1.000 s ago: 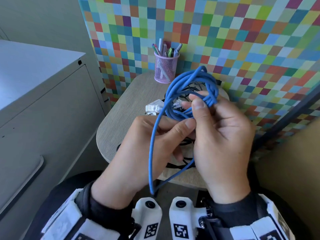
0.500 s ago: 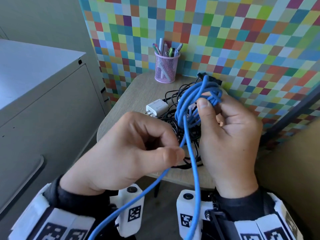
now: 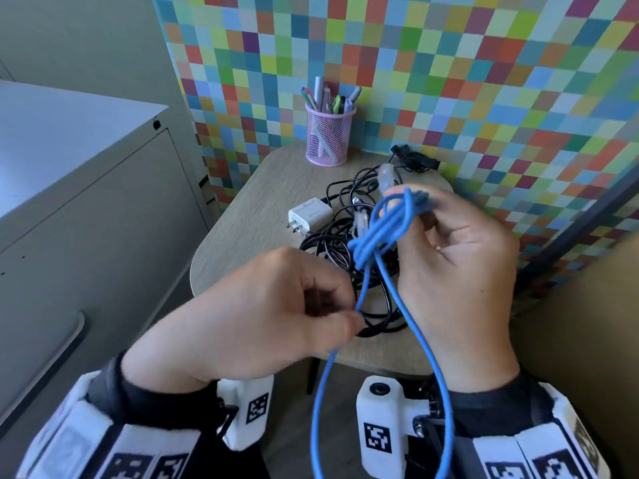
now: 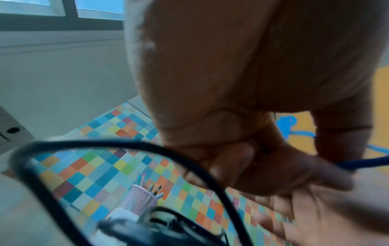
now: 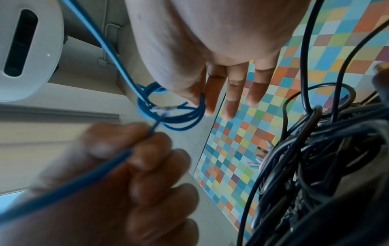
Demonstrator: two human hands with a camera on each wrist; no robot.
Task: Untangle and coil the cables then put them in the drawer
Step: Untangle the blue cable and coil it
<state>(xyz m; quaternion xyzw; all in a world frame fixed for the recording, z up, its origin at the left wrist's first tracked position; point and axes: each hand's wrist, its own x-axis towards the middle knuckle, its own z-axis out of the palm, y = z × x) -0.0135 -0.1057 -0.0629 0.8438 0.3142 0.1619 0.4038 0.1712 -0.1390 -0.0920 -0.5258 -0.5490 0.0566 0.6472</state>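
A blue cable [image 3: 380,229] is bunched in small loops at my right hand [image 3: 411,202], whose thumb and forefinger pinch the bundle above the table. In the right wrist view the loops [image 5: 174,119] hang round the thumb side while the other fingers [image 5: 231,93] point straight. My left hand [image 3: 352,316] pinches one strand just below the bundle, and that strand [image 4: 368,164] leaves its fingertips. A long loop of the blue cable drops between my wrists. A tangle of black cables [image 3: 332,247] with a white charger [image 3: 309,214] lies on the small wooden table [image 3: 249,229].
A pink mesh pen cup [image 3: 328,136] stands at the table's back edge against the chequered wall. A grey cabinet [image 3: 86,202] with its front closed fills the left side. A black clip-like item [image 3: 415,159] lies at the back right of the table.
The left hand has pulled a strand down and left out of the coil. The big blue loop has shrunk to a tight bundle, and a long loop now hangs below.
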